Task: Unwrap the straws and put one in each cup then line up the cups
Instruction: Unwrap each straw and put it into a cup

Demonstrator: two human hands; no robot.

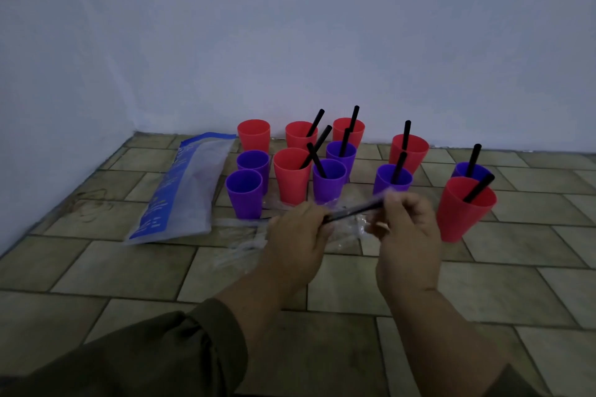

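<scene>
Lying far left on the tiled floor point(96, 267): blue-and-clear straw bag point(183, 190). Next, three cups without straws: empty red cup point(253, 135), rear purple cup point(253, 162), front purple cup point(244, 193). Nine other cups point(292, 176) each hold a black straw. Left hand point(296, 235) grips the wrapped straw point(351, 211) low, fingers curled; right hand point(406, 232) pinches its upper end. Nearest red cup point(464, 213) stands just right.

Head view, downward, seemingly near floor point(129, 284)

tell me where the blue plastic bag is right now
In the head view the blue plastic bag lies flat on the tiled floor, left of the cup cluster, right beside the front empty purple cup.
</scene>
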